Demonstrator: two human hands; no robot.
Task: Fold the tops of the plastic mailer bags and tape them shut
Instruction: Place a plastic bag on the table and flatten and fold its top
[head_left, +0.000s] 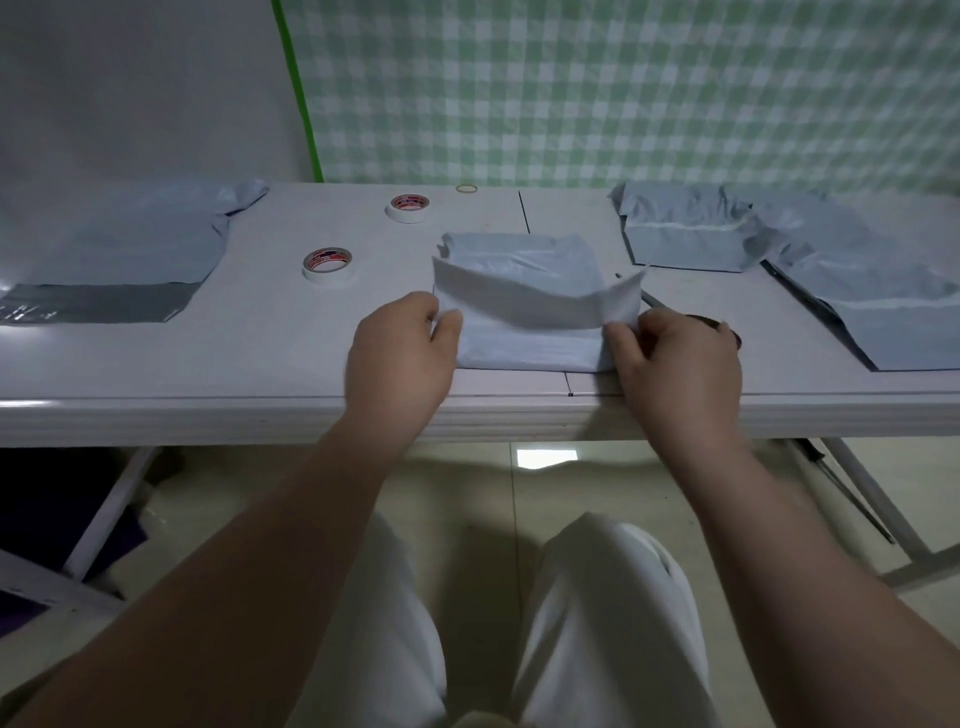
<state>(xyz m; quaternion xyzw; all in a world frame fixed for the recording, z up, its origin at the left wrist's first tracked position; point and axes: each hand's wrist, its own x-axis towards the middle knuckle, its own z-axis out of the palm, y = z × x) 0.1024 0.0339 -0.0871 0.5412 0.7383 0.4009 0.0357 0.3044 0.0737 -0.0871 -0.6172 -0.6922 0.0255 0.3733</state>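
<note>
1 view: head-worn, wide-angle. Looks forward and steeply down from a seated position, over white-trousered knees (597, 597) at the bottom edge. Faces the long front edge of the white folding table (208, 410) nearly square-on. Sits close: takes in both forearms from the bottom corners up to left hand (400, 353) and right hand (675, 358) at centre, both pinching the grey mailer bag (535, 306) just past the near table edge. Reaches across the full tabletop depth to a grey wall (130, 88) upper left and green checked curtain (623, 93) upper right. Bows straight edges toward the frame borders.
</note>
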